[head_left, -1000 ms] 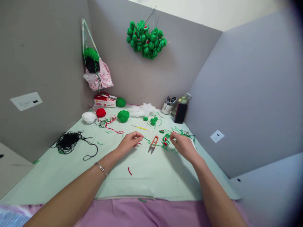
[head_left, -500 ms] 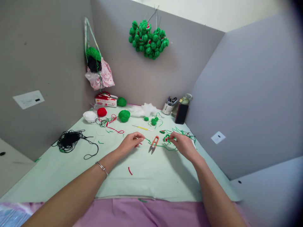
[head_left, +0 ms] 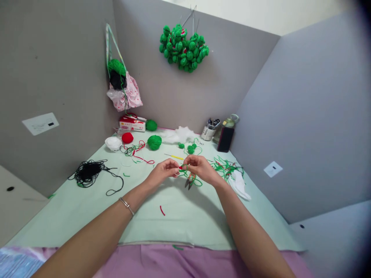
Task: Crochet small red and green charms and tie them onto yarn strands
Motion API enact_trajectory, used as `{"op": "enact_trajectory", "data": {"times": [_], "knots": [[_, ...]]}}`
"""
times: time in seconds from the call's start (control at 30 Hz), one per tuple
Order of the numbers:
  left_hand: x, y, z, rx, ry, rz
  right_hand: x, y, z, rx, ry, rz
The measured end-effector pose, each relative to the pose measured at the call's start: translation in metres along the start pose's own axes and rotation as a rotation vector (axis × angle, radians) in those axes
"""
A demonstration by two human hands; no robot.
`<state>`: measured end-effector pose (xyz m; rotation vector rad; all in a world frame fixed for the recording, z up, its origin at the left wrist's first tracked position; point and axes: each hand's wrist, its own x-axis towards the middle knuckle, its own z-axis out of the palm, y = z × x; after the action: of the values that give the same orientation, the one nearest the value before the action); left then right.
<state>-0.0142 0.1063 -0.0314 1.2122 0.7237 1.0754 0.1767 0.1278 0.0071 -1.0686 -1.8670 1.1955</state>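
Observation:
A small green and red crocheted piece [head_left: 181, 167] is pinched between my two hands, mostly covered by the fingers. My left hand [head_left: 164, 172] is closed at its left side, thumb and fingertips together. From the right, my right hand [head_left: 200, 168] grips the piece with its fingers curled. Green yarn [head_left: 198, 183] trails in loops beneath my right hand. Under that yarn lie orange-handled thread snips [head_left: 189, 183], blades toward me and handles partly hidden. Just behind the hands is a yellow crochet hook [head_left: 176, 157], its right end covered by my right hand.
Black yarn [head_left: 88, 172] lies at left. White [head_left: 113, 143], red [head_left: 127, 138] and green yarn balls [head_left: 154, 142] stand behind. Green scraps [head_left: 224, 166] and a white cloth-like piece [head_left: 240, 185] are at right. A phone [head_left: 225, 139] leans near a pen cup [head_left: 208, 132]. Partitions enclose the table.
My right hand has moved left, bringing the crocheted piece from the right side to my left hand. The snips are now partly covered by yarn, and the white piece at right is uncovered.

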Motion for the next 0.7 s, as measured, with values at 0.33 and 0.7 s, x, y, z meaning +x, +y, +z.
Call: {"op": "enact_trajectory", "data": {"times": [0.33, 0.7], "knots": [[0.018, -0.006, -0.030, -0.478, 0.459, -0.122, 0.002, 0.020, -0.015, 0.184, 0.462, 0.030], [0.002, -0.004, -0.003, -0.094, 0.188, -0.015, -0.003, 0.020, 0.016, 0.120, 0.325, -0.035]]}}
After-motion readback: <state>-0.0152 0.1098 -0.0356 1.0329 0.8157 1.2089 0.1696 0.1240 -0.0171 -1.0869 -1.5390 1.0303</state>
